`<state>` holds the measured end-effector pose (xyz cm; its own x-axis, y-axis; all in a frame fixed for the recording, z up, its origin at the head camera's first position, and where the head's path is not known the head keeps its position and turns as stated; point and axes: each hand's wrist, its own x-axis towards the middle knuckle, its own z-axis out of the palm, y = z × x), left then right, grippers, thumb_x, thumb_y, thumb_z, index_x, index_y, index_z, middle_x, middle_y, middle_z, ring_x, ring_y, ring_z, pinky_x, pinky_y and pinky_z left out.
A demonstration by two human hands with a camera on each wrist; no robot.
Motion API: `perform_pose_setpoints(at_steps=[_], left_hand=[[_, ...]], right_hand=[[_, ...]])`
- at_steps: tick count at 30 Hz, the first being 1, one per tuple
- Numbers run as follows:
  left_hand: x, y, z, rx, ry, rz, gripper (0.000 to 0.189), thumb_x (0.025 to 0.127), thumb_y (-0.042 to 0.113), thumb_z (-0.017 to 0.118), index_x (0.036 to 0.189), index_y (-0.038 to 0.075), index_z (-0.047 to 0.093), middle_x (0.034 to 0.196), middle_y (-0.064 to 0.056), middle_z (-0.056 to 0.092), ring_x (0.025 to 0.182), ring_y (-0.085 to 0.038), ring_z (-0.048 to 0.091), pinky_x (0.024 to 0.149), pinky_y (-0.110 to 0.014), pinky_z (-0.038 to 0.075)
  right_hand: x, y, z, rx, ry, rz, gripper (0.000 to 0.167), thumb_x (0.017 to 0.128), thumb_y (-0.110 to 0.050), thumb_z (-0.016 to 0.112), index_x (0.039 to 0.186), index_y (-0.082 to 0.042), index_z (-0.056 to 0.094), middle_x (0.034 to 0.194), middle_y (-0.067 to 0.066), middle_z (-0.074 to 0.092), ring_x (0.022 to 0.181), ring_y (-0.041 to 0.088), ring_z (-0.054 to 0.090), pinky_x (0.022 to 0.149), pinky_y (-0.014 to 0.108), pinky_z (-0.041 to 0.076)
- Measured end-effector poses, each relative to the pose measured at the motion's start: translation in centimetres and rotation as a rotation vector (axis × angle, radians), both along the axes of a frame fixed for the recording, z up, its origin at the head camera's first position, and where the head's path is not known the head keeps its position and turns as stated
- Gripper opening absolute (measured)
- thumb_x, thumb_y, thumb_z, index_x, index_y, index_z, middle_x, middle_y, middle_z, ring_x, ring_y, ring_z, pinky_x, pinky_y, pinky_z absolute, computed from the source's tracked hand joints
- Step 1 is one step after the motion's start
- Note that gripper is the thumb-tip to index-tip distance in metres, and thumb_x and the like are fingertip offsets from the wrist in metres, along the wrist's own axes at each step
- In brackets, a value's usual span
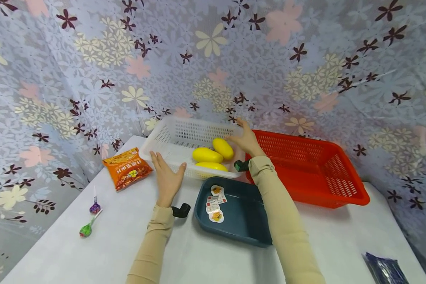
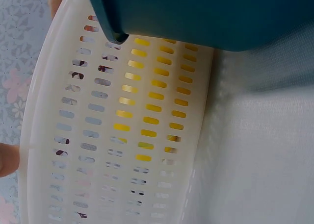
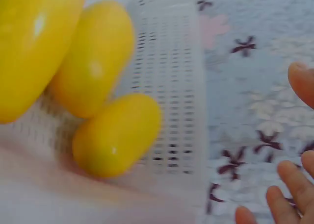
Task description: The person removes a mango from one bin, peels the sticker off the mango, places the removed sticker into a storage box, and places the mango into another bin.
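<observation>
A white perforated plastic basket (image 1: 174, 138) stands at the back of the table, with three yellow mango-like fruits (image 1: 223, 148) grouped in its right half. My left hand (image 1: 168, 179) is at the basket's near left side, fingers straight and spread, the thumb beside the near rim. In the left wrist view, a fingertip (image 2: 7, 159) shows right at the rim, and yellow shows through the slots. Over the basket's right end, my right hand (image 1: 247, 140) has its fingers extended and apart, holding nothing. The right wrist view shows the fruits (image 3: 117, 136) inside and the fingers (image 3: 294, 182) beyond the rim.
A red basket (image 1: 309, 169) stands right of the white one. In front is a dark teal tray (image 1: 241, 221) with stickers. An orange snack bag (image 1: 127, 169) and purple (image 1: 95, 207) and green (image 1: 86, 229) lollipops lie left; a dark packet (image 1: 387, 269) lies front right.
</observation>
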<state>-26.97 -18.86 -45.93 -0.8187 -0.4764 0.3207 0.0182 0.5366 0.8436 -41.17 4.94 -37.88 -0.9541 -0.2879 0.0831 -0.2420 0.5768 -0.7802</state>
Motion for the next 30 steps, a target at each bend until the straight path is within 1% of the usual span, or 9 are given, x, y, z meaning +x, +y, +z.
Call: perform_pose_setpoints(at_steps=[3,6,12,17,18,24,25,28,30], left_hand=[[-0.3,-0.4,0.3,0.016,0.010,-0.007,0.098,0.086,0.033,0.069,0.150,-0.012,0.009,0.161,-0.023,-0.008,0.149,-0.039,0.008,0.119,-0.048,0.022],[-0.4,-0.8,0.3,0.029,0.002,-0.007,0.099,0.086,0.033,0.069,0.151,-0.011,0.008,0.162,-0.022,-0.008,0.149,-0.039,0.007,0.119,-0.048,0.023],[-0.8,-1.6,0.0,0.018,-0.002,0.000,0.099,0.086,0.032,0.070,0.151,-0.011,0.008,0.162,-0.022,-0.008,0.150,-0.038,0.006,0.119,-0.048,0.022],[-1.1,-2.1,-0.2,0.015,-0.003,0.000,0.099,0.086,0.033,0.069,0.151,-0.011,0.008,0.162,-0.022,-0.009,0.150,-0.038,0.005,0.120,-0.048,0.020],[-1.1,-2.2,-0.2,0.015,-0.003,0.001,0.099,0.086,0.033,0.069,0.151,-0.011,0.008,0.162,-0.022,-0.009,0.150,-0.038,0.005,0.120,-0.048,0.020],[-1.0,-2.8,-0.3,0.005,-0.002,0.006,0.098,0.087,0.033,0.069,0.150,-0.012,0.009,0.161,-0.023,-0.009,0.149,-0.039,0.006,0.119,-0.049,0.021],[-1.0,-2.9,-0.3,0.003,-0.003,0.008,0.098,0.087,0.033,0.069,0.150,-0.012,0.009,0.161,-0.024,-0.008,0.149,-0.040,0.007,0.119,-0.050,0.022],[-0.9,-3.2,-0.2,-0.008,-0.018,0.011,0.096,0.088,0.033,0.068,0.150,-0.013,0.010,0.161,-0.026,-0.006,0.149,-0.041,0.008,0.119,-0.050,0.021],[-0.7,-3.4,0.0,-0.024,-0.045,0.005,0.095,0.089,0.033,0.066,0.150,-0.013,0.009,0.160,-0.026,-0.007,0.148,-0.042,0.008,0.119,-0.050,0.019]], right_hand=[[0.7,0.7,1.1,-0.010,0.011,0.019,0.087,0.090,-0.037,0.066,0.156,-0.021,0.011,0.162,0.009,0.019,0.147,0.038,0.022,0.115,0.058,0.026],[1.8,1.3,1.9,-0.021,0.027,0.046,0.088,0.090,-0.039,0.066,0.156,-0.021,0.011,0.162,0.007,0.021,0.147,0.036,0.022,0.115,0.057,0.026],[4.6,1.9,2.4,-0.076,0.093,0.121,0.086,0.090,-0.030,0.068,0.156,-0.021,0.013,0.160,0.007,0.026,0.147,0.031,0.025,0.116,0.053,0.027],[6.9,2.4,1.8,-0.099,0.130,0.157,0.084,0.090,-0.026,0.069,0.155,-0.020,0.016,0.157,0.007,0.031,0.142,0.032,0.033,0.114,0.051,0.031],[7.7,2.4,1.9,-0.103,0.126,0.161,0.084,0.090,-0.023,0.069,0.155,-0.019,0.017,0.157,0.009,0.032,0.141,0.033,0.034,0.113,0.052,0.031],[10.4,3.5,0.4,-0.148,0.142,0.179,0.082,0.089,-0.021,0.070,0.154,-0.020,0.020,0.153,0.010,0.038,0.138,0.032,0.039,0.112,0.053,0.033],[10.6,3.8,-0.3,-0.143,0.155,0.178,0.082,0.088,-0.022,0.071,0.153,-0.022,0.021,0.153,0.009,0.039,0.137,0.031,0.040,0.112,0.053,0.034],[11.9,4.5,-1.0,-0.104,0.162,0.171,0.082,0.087,-0.022,0.072,0.153,-0.019,0.023,0.152,0.011,0.040,0.137,0.031,0.040,0.111,0.054,0.035],[12.8,5.1,-1.5,-0.072,0.162,0.159,0.081,0.087,-0.024,0.072,0.152,-0.017,0.024,0.152,0.011,0.040,0.137,0.032,0.041,0.110,0.055,0.036]])
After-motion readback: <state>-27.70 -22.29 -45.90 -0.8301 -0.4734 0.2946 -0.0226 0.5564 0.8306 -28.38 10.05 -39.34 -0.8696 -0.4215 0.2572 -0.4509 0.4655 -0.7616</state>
